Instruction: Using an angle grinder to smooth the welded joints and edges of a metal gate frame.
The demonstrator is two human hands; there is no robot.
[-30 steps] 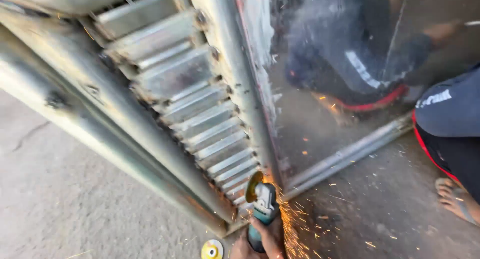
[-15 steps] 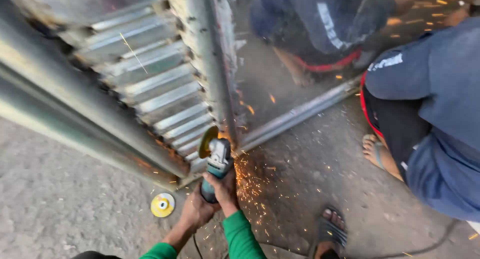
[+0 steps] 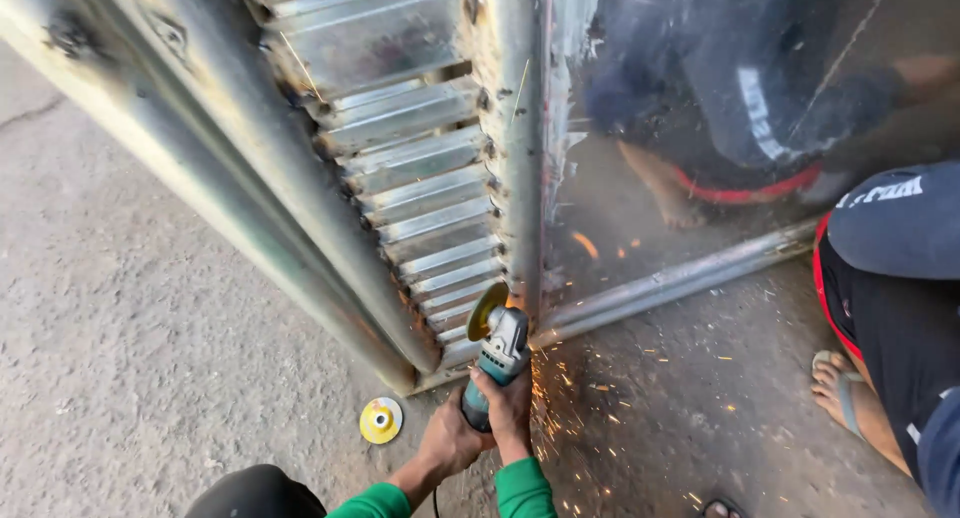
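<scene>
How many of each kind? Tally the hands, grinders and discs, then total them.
Angle grinder: 1
Hands gripping it: 2, left hand and right hand
Discs: 2, mounted disc and loose yellow disc on the ground
Total: 5

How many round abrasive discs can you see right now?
2: one yellow grinding disc mounted on the teal angle grinder, one yellow spare disc lying on the concrete floor.

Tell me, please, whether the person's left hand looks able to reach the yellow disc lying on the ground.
Probably yes: the yellow disc lies on open concrete just beside the left hand, nothing between, though that hand grips the angle grinder.
</scene>
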